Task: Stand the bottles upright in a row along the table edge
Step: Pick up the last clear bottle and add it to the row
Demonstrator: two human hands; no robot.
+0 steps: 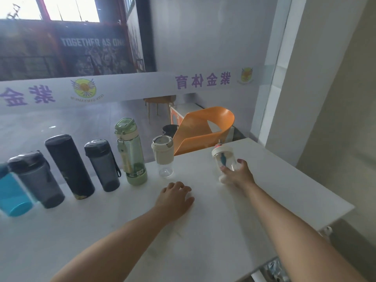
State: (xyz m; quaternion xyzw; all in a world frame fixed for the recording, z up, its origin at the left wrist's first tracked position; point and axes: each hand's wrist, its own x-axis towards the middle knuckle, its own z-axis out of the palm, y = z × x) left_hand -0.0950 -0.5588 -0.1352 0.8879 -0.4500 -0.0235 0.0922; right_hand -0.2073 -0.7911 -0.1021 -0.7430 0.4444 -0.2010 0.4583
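My right hand [238,174] is wrapped around a small clear bottle with a white cap [223,161], fingers curled over its lower body, thumb on the near side. That bottle tilts left at the top, and I cannot tell whether its base touches the white table [274,190] or hangs just above it. It sits to the right of the row and well apart from the nearest standing bottle.

My left hand [175,197] lies palm down on the tabletop, fingers loosely bent, holding nothing. It rests near the middle of the table, on the near side of the row and just short of the clear bottle with the cream lid [163,156].

Along the far edge of the table six bottles stand upright in a line. From left to right: a blue bottle [14,198] cut off by the frame edge, a smoky grey bottle [36,180], a tall black flask [69,166], a smaller dark grey bottle with a strap [102,165], a tall green bottle [131,151], then the cream-lidded one.

I can read no brand on any bottle. Beyond the table stands an orange chair [203,131]. A white band [130,86] carries purple Chinese characters, mirrored, and a round yellow-green emblem. Farther off a dark wall reads "TOGETHER AS ONE" [92,41], blurred.
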